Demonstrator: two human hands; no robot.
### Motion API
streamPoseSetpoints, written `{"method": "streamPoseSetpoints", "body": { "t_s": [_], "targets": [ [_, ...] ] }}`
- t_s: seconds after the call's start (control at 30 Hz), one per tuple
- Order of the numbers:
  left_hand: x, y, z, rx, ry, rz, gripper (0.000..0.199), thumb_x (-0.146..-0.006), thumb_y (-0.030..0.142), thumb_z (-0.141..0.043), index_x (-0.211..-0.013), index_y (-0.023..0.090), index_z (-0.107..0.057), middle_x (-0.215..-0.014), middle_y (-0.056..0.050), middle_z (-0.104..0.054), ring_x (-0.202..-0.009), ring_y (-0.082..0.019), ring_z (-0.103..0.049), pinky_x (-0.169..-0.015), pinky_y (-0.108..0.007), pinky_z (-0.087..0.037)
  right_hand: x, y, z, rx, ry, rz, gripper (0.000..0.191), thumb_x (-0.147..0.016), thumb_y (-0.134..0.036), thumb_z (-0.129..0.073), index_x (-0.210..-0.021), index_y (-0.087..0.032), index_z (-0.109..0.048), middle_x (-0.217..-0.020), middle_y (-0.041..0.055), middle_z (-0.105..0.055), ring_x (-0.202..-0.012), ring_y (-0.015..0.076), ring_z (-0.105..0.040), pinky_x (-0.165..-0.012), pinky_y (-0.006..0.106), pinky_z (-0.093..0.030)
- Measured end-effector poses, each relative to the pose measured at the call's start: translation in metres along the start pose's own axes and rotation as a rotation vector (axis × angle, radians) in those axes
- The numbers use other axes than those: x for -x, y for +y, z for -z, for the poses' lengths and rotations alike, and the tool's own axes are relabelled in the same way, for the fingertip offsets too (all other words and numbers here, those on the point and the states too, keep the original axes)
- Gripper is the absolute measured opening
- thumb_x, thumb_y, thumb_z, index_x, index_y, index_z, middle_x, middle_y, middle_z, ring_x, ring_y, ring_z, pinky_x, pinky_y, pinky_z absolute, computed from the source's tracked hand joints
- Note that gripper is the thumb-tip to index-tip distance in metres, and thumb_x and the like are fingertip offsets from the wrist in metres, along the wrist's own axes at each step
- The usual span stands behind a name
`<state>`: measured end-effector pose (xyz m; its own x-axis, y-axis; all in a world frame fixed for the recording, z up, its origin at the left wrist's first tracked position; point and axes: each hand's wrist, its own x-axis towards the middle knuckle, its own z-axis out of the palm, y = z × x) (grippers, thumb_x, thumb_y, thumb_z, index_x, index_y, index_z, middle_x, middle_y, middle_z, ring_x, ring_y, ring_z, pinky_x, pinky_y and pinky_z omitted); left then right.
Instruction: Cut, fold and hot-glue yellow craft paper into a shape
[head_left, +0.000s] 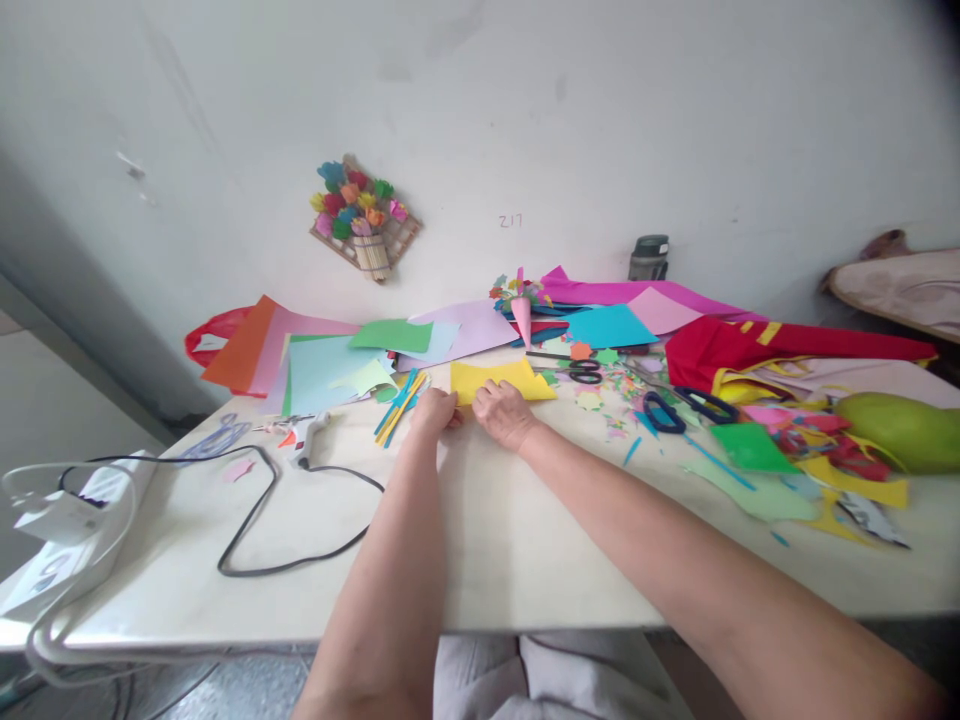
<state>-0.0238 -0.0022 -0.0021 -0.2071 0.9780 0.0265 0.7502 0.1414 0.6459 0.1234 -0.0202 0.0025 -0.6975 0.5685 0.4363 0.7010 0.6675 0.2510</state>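
Observation:
A sheet of yellow paper (517, 376) lies in front of me near the middle of the table. My left hand (437, 411) is closed on its lower left corner, the fingertips partly hidden. Curled fingers of my right hand (502, 412) grip the sheet's near edge. Just left of my left hand lie several blue and yellow paper strips (397, 408). Black scissors (583, 370) rest beyond the right end of the sheet.
A white glue gun (306, 438) with a black cord lies to the left, near a power strip (75, 540). Coloured sheets (322, 365) line the back. Blue-handled scissors (664, 412), paper scraps (757, 485) and a green fruit-like object (900, 432) are on the right.

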Motion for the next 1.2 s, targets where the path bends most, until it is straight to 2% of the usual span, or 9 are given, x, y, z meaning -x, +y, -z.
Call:
{"method": "streamPoseSetpoints", "body": {
  "t_s": [0.23, 0.47, 0.57, 0.63, 0.7, 0.8, 0.9, 1.03, 1.2],
  "targets": [
    [0.022, 0.016, 0.013, 0.165, -0.092, 0.096, 0.025, -0.078, 0.024, -0.037, -0.063, 0.014, -0.053, -0.074, -0.013, -0.067, -0.051, -0.012, -0.059, -0.048, -0.020, -0.040, 0.000, 0.000, 0.002, -0.003, -0.014, -0.012, 0.025, -0.080, -0.007, -0.039, -0.084, -0.009, -0.064, -0.083, 0.0139, -0.059, -0.085, 0.0235, -0.046, -0.065, 0.034, -0.030],
    [0.020, 0.013, 0.016, 0.427, -0.133, 0.177, 0.017, -0.073, 0.020, -0.045, -0.059, 0.016, -0.055, -0.057, -0.010, -0.064, -0.044, -0.015, -0.056, -0.048, -0.024, -0.037, 0.000, 0.000, 0.002, -0.007, -0.016, -0.022, 0.026, -0.080, -0.007, -0.038, -0.086, -0.009, -0.064, -0.084, 0.0150, -0.060, -0.085, 0.0234, -0.046, -0.065, 0.034, -0.031],
    [0.016, 0.009, 0.017, 0.417, -0.033, 0.210, 0.013, -0.073, 0.022, -0.047, -0.068, 0.016, -0.058, -0.050, -0.007, -0.061, -0.041, -0.015, -0.054, -0.047, -0.025, -0.038, 0.000, 0.001, 0.000, -0.003, -0.018, -0.039, 0.027, -0.080, -0.006, -0.038, -0.086, -0.009, -0.064, -0.084, 0.0146, -0.060, -0.085, 0.0233, -0.046, -0.064, 0.033, -0.030],
    [0.017, 0.008, 0.022, 0.381, 0.084, 0.175, 0.017, -0.073, 0.025, -0.048, -0.081, 0.015, -0.059, -0.046, -0.004, -0.059, -0.038, -0.014, -0.052, -0.046, -0.025, -0.038, 0.001, 0.001, 0.000, -0.004, -0.015, -0.052, 0.027, -0.081, -0.006, -0.037, -0.085, -0.009, -0.064, -0.084, 0.0143, -0.060, -0.085, 0.0230, -0.046, -0.065, 0.033, -0.030],
    [0.021, 0.011, 0.026, 0.376, 0.142, 0.085, 0.027, -0.073, 0.030, -0.050, -0.095, 0.015, -0.058, -0.045, -0.001, -0.058, -0.037, -0.012, -0.050, -0.044, -0.022, -0.037, 0.001, 0.001, 0.000, -0.011, -0.010, -0.070, 0.028, -0.081, -0.006, -0.037, -0.084, -0.010, -0.064, -0.084, 0.0142, -0.060, -0.085, 0.0228, -0.046, -0.065, 0.033, -0.030],
    [0.028, 0.016, 0.028, 0.407, -0.014, -0.112, 0.039, -0.070, 0.037, -0.056, -0.104, 0.016, -0.056, -0.046, 0.001, -0.058, -0.034, -0.009, -0.047, -0.039, -0.019, -0.034, 0.001, 0.001, 0.001, -0.026, -0.002, -0.109, 0.028, -0.082, -0.007, -0.037, -0.086, -0.010, -0.064, -0.084, 0.0144, -0.060, -0.086, 0.0225, -0.045, -0.067, 0.033, -0.030],
    [0.030, 0.016, 0.021, 0.452, -0.172, -0.139, 0.039, -0.063, 0.037, -0.065, -0.093, 0.013, -0.061, -0.047, 0.001, -0.058, -0.034, -0.008, -0.048, -0.038, -0.019, -0.037, 0.002, 0.002, 0.001, -0.046, 0.014, -0.138, 0.027, -0.083, -0.009, -0.037, -0.090, -0.009, -0.063, -0.084, 0.0136, -0.060, -0.086, 0.0222, -0.045, -0.067, 0.033, -0.030],
    [0.025, 0.011, 0.008, 0.614, -0.129, -0.141, 0.036, -0.060, 0.039, -0.068, -0.082, 0.011, -0.060, -0.053, 0.000, -0.061, -0.041, -0.010, -0.055, -0.044, -0.022, -0.043, 0.003, 0.004, 0.001, -0.071, 0.024, -0.172, 0.026, -0.084, -0.011, -0.038, -0.089, -0.011, -0.063, -0.084, 0.0117, -0.060, -0.084, 0.0213, -0.046, -0.066, 0.031, -0.030],
    [0.020, 0.007, 0.004, 0.697, -0.113, -0.176, 0.035, -0.057, 0.041, -0.069, -0.075, 0.013, -0.058, -0.059, -0.001, -0.063, -0.046, -0.012, -0.058, -0.047, -0.024, -0.046, 0.003, 0.007, 0.000, -0.077, 0.053, -0.210, 0.026, -0.086, -0.015, -0.037, -0.087, -0.014, -0.063, -0.084, 0.0103, -0.060, -0.084, 0.0205, -0.046, -0.066, 0.030, -0.029]
  ]
}}
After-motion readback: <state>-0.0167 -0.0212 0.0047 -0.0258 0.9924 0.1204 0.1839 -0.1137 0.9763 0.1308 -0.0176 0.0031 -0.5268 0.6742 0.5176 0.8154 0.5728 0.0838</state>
